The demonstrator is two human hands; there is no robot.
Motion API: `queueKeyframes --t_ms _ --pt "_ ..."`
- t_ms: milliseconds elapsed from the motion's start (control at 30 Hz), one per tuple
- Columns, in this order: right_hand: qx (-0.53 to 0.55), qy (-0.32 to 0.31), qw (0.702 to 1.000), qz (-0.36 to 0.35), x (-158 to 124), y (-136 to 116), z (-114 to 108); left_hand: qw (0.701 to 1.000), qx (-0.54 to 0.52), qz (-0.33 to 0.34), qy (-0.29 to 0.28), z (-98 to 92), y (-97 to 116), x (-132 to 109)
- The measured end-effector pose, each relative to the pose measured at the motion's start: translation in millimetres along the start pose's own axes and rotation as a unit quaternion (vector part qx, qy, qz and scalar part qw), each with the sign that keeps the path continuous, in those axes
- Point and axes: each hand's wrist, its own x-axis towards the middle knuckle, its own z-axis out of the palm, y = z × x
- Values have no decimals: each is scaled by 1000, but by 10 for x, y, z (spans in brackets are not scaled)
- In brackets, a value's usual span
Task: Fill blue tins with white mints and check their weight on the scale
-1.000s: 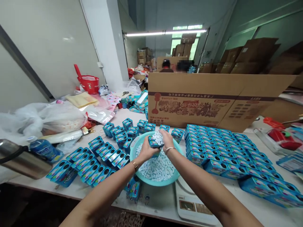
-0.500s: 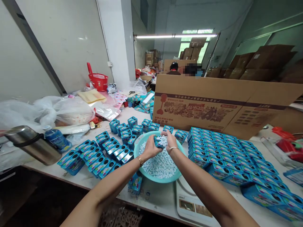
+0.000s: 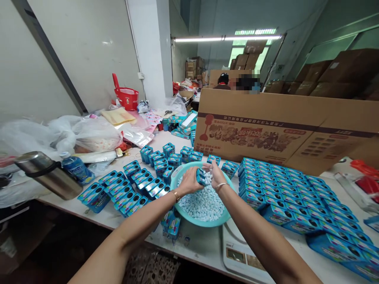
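Observation:
A turquoise bowl (image 3: pixel 185 215) on the table is full of small pale blue and white candy-like pellets (image 3: pixel 204 205). Over its far half, my left hand (image 3: pixel 191 180) is closed around a small blue box (image 3: pixel 200 176), tilted to the right. My right hand (image 3: pixel 216 175) is beside that box, fingers stretched out and palm turned toward the pellets heaped near the box's end. Whether any pellets rest in the right palm is hard to make out. Under the right side of the bowl, a white scale (image 3: pixel 237 252) shows partly.
Loose rows of blue boxes (image 3: pixel 127 201) stand to the left; a dense block of boxes (image 3: pixel 284 193) fills the right. Behind them rises a large cardboard carton (image 3: pixel 257 122). A steel thermos (image 3: pixel 49 175), a blue bottle (image 3: pixel 77 167) and plastic bags (image 3: pixel 94 132) lie at left. People sit beyond.
The whole view has shifted slightly to the right. My left hand has tipped the box further, and my right hand has drawn a little away from it with its fingers extended.

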Motion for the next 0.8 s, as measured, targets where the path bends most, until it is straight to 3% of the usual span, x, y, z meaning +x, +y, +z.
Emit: queueKeyframes --t_ms 167,367,500,800 --pt "-19 12 1000 -6 -1 -42 0 997 -68 -13 -13 -11 26 -54" --pt "-16 -75 996 -37 -101 -156 30 983 -179 -38 -12 -41 16 -53" --pt "-23 -96 993 -67 -203 -174 21 967 -245 -64 -7 -29 -21 -54" --pt "13 6 993 -117 -220 -40 -39 921 -375 -93 -56 -14 -24 -152"
